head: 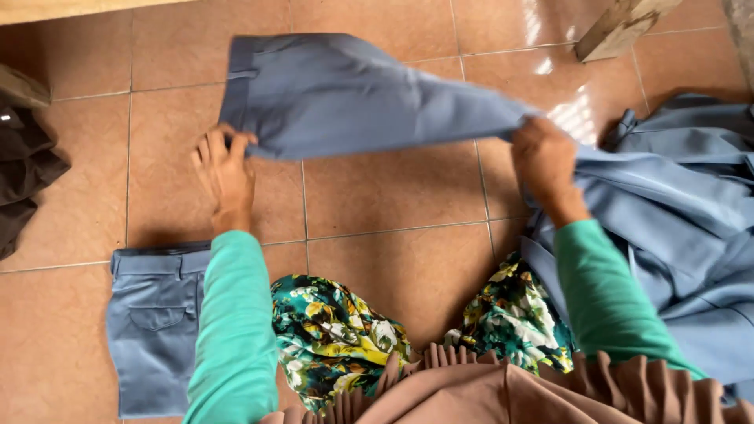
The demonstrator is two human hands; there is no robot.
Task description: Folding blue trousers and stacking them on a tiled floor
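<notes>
At the far left edge we see one dark brown garment (22,177) lying crumpled on the tiled floor (377,212). Just right of it, lower down, one pair of grey-blue trousers (153,322) lies folded flat on the tiles, waistband toward the top and a back pocket showing, partly under our left sleeve (232,330). Our left hand (226,174) rests palm down, fingers spread and nearly flat, with the fingertips pressing the lower waist corner of a second pair of grey-blue trousers (345,94); it grips nothing, only pins the cloth to the floor. That second pair stretches across the middle, its waistband at the left and its leg lifted off the tiles toward the right. Our right hand (546,161) is closed around the narrow leg end, holding it up taut. Below, between both green sleeves, a floral skirt (338,334) covers our knees, with a pleated tan cloth (503,389) at the bottom. At the right lies a heap of more grey-blue cloth (683,235), touching our right wrist; how many pieces it holds we cannot tell. One wooden block (620,27) sits at the top right.
</notes>
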